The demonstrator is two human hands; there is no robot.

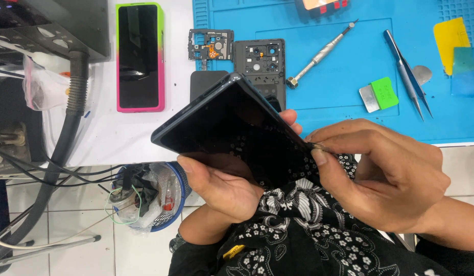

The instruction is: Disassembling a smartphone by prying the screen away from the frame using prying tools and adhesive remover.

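Our left hand [221,186] gripped the dark phone [232,130] from beneath, long axis running left-right; our right hand [385,174] pinched its right edge.

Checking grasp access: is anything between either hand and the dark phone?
Nothing visible. The left hand already grips the phone from below, thumb on its glass. The right hand pinches the phone's right edge with its fingers. The tweezers and screwdriver lie apart on the blue mat.
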